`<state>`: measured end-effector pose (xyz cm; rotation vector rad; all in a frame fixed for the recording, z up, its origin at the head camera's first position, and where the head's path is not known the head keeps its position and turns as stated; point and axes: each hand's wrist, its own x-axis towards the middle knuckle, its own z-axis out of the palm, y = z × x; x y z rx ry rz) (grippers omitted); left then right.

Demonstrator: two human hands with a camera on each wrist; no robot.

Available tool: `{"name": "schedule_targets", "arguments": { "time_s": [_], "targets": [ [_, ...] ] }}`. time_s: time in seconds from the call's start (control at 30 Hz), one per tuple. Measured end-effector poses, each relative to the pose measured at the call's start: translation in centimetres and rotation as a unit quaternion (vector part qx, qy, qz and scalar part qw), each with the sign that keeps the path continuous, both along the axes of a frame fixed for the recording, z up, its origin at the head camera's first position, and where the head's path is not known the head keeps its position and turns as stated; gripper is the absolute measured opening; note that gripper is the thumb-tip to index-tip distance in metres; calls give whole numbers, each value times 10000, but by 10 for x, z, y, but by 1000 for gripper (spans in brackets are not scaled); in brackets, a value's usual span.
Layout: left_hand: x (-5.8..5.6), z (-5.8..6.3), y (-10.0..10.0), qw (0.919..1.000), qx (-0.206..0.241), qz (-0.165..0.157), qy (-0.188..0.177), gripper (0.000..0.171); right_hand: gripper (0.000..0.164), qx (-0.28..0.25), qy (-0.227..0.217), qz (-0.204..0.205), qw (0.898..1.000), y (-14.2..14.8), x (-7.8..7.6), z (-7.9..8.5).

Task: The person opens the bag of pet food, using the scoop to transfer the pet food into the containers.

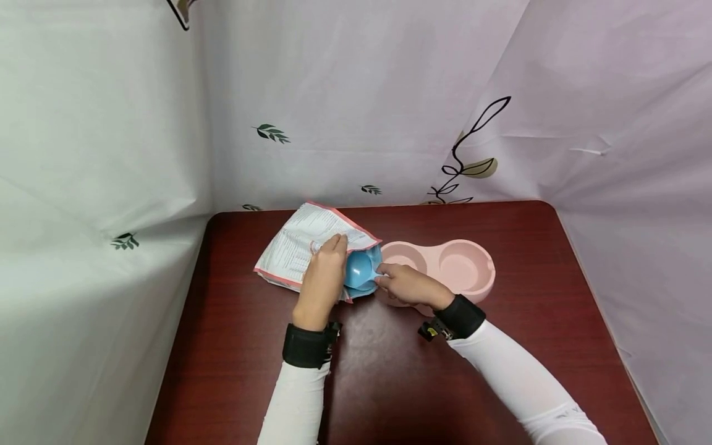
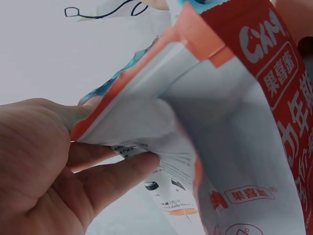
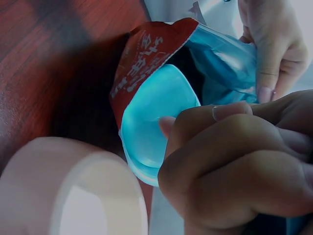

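A white and red printed bag [image 1: 295, 244] lies on the table with its mouth facing right. My left hand [image 1: 324, 275] pinches the upper edge of that mouth and holds it apart from the lower side, as the left wrist view shows with the bag's pale lining [image 2: 234, 137]. In my right hand [image 1: 411, 284] is the handle of a light blue scoop [image 1: 358, 270], its bowl at the bag's opening. From the right wrist, the scoop [image 3: 154, 115] overlaps the dark inside of the bag [image 3: 142, 58]; its handle is mostly hidden behind my curled fingers.
Just right of the bag stands a pink double bowl [image 1: 433, 261], partly covered by my right hand and forearm. The dark red wooden table [image 1: 517, 346] has rounded far corners. Pale cloth [image 1: 356, 93] with leaf prints hangs behind and at both sides.
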<state>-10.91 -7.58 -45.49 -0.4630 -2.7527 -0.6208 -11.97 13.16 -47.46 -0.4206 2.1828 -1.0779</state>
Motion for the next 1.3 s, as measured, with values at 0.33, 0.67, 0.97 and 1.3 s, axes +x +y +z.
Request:
{"name": "schedule_targets", "arguments": {
  "time_s": [0.33,0.67,0.97,1.3],
  "targets": [
    [1,-2,2,10000,3,-78,-39,32,23,-284,-18,-200,9994,-15,-1,-15],
    [2,-2,2,9999,63,-44,72,30,29,-808,-737,-564,9924,-28,-2,-21],
    [2,-3,0,10000,-16,-24,23,31,32,-965,-789,-687,9898,-41,-3,-30],
    [-1,-2,-8,9991,351,-109,-223,33,33,-871,-826,-685,9904,-41,-2,-32]
  ]
}}
